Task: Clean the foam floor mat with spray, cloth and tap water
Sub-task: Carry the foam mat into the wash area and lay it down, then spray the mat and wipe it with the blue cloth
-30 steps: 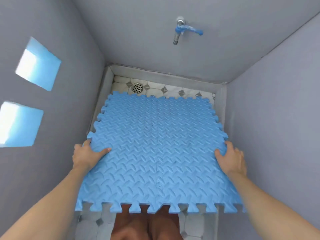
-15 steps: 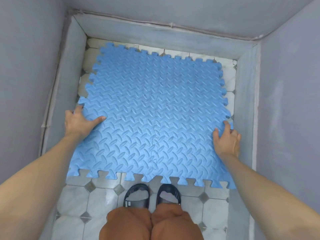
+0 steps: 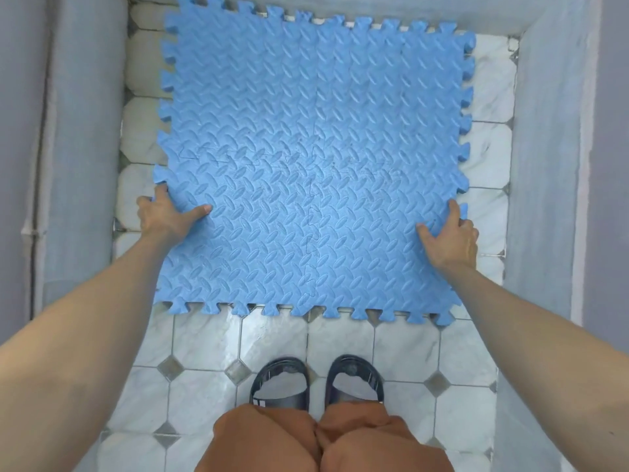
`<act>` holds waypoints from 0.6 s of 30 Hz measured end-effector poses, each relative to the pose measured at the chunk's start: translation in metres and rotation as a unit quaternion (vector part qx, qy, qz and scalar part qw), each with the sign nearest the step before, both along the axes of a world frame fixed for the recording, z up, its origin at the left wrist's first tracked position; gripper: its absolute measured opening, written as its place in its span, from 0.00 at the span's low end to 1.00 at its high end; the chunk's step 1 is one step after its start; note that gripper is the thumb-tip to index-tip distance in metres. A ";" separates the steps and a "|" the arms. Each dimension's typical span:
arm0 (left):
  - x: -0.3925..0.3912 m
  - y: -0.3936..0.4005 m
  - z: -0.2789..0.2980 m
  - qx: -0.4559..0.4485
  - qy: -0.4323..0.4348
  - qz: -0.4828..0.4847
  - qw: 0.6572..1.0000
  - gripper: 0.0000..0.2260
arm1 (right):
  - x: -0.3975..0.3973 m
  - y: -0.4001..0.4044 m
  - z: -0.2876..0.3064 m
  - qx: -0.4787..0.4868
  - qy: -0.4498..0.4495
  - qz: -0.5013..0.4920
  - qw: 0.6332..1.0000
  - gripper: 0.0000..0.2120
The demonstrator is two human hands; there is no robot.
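Observation:
A square blue foam floor mat with a ridged pattern and puzzle-tooth edges lies low over the tiled floor of a narrow stall. My left hand grips its left edge, thumb on top and fingers curled underneath. My right hand grips the right edge the same way. No tap, spray bottle or cloth shows in the frame.
Grey walls with a raised kerb close in on the left, right and far side. White marble-look floor tiles with small grey diamonds show in front of the mat. My feet in dark slides stand just behind the mat's near edge.
The mat has come down from a raised, tilted hold to almost flat over the floor. My view has tipped down; the tap, drain and wall openings have left the frame.

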State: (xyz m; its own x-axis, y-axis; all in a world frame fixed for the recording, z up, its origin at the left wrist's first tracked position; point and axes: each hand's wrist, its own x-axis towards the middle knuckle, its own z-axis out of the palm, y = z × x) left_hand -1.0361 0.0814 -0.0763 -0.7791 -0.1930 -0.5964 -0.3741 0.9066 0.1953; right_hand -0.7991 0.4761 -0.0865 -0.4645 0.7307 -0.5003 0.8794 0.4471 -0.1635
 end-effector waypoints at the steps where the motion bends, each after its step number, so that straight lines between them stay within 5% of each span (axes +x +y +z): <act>1: -0.001 -0.001 -0.004 -0.002 -0.004 -0.003 1.000 0.44 | 0.000 -0.001 -0.002 0.003 0.003 -0.002 1.000 0.36; 9: 0.018 0.014 0.053 0.010 0.023 -0.167 0.986 0.32 | -0.013 -0.016 0.061 0.006 -0.022 0.027 0.999 0.35; 13: 0.021 0.042 0.158 0.085 0.153 -0.263 0.949 0.14 | -0.032 -0.034 0.163 0.024 0.073 0.100 0.992 0.23; 18: 0.001 0.076 0.337 0.140 0.249 -0.255 0.924 0.09 | -0.068 -0.043 0.336 0.042 0.171 0.137 0.975 0.19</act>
